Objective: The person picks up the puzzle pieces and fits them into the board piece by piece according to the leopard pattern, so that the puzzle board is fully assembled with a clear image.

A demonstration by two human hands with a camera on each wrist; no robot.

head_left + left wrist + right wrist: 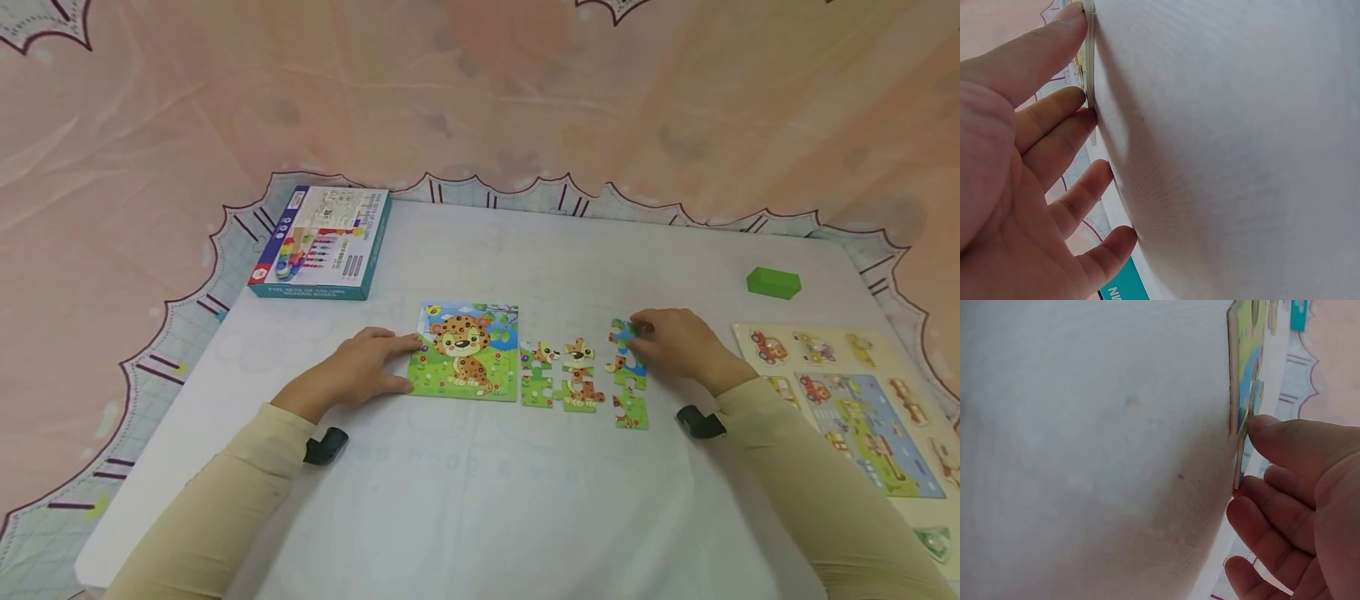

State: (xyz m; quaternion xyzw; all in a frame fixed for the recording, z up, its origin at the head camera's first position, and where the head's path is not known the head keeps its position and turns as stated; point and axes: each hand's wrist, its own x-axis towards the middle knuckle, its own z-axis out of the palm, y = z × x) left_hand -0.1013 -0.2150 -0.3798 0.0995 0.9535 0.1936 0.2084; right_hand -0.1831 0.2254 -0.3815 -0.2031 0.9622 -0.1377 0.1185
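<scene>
A square leopard picture card (pixel 463 352) lies flat on the white table. My left hand (pixel 356 371) touches its left edge, thumb and fingers spread apart; in the left wrist view the left hand (pixel 1041 144) has its fingertips against the card's thin edge (pixel 1090 62). Right of the card lie joined jigsaw pieces in two columns, the left column (pixel 536 392) and the middle column (pixel 579 392). A separate right column (pixel 632 412) stands apart. At its top my right hand (pixel 678 346) pinches a puzzle piece (pixel 624 331), seen slightly tilted in the right wrist view beside the thumb (pixel 1272 428).
A teal-edged toy box (pixel 322 242) sits at the back left. To the right are a green block (pixel 773 282) and a wooden picture board (pixel 862 417) with vehicles and toys. A patterned cloth (pixel 480 100) hangs behind the table (pixel 465 517).
</scene>
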